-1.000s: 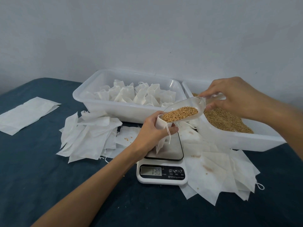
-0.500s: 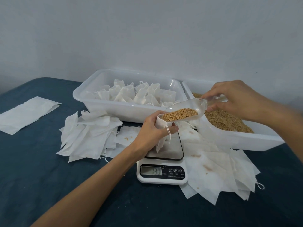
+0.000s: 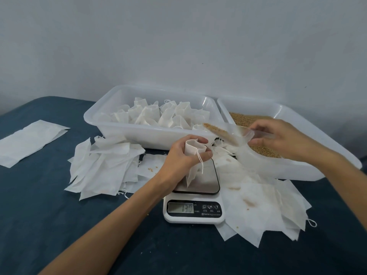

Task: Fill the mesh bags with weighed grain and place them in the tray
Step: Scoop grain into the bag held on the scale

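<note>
My left hand point(image 3: 181, 155) grips a white mesh bag point(image 3: 191, 161) by its open mouth, just above the digital scale point(image 3: 195, 195), whose display reads 13.0. A drawstring hangs from the bag. My right hand point(image 3: 282, 139) holds the handle of a clear plastic scoop point(image 3: 228, 132) with grain in it. The scoop is tilted on its side, to the right of the bag's mouth and a little higher. Behind it stands the white tub of grain point(image 3: 297, 169). A white tray point(image 3: 139, 135) at the back holds several filled bags.
Loose empty bags lie in a pile point(image 3: 103, 167) left of the scale and in another pile point(image 3: 264, 207) to its right. A flat white sheet point(image 3: 27, 141) lies at the far left on the dark blue tabletop. A wall rises right behind the tubs.
The scoop has drawn back to the right, away from the bag's mouth, and rolled onto its side. My left hand and the bag have stayed above the scale.
</note>
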`<state>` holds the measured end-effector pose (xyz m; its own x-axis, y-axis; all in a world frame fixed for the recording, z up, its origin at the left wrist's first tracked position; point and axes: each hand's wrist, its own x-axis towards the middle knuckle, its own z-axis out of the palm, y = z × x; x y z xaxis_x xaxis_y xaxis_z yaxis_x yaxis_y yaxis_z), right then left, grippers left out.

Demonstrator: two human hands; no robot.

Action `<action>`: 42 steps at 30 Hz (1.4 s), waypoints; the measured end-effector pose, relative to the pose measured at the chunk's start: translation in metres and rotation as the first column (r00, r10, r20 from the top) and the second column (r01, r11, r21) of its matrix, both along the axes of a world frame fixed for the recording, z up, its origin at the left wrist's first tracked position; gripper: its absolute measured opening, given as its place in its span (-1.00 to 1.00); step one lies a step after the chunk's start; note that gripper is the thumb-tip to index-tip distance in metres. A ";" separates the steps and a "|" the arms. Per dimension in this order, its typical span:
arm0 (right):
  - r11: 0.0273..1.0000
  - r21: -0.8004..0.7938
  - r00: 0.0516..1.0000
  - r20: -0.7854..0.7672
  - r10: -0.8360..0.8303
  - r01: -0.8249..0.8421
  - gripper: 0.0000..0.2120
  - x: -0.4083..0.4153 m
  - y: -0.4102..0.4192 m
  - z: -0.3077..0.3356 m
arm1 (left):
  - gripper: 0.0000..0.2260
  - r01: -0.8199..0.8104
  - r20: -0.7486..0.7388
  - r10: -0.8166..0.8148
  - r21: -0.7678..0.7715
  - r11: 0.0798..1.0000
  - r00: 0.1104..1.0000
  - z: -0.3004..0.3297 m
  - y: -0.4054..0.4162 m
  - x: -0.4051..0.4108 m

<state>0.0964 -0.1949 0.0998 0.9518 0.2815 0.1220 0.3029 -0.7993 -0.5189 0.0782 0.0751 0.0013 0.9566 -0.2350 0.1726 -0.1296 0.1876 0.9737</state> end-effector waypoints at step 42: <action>0.930 0.001 0.929 0.055 -0.367 0.368 -0.74 0.034 -0.042 -0.017 | -0.69 0.003 0.028 -0.006 0.129 0.992 1.000 0.002 -0.002 -0.003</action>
<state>0.1302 -0.2371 0.0827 0.9810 -0.0853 0.1742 0.0141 -0.8644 -0.5027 0.0755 0.0736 0.0035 0.9505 -0.2614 0.1678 -0.1571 0.0615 0.9857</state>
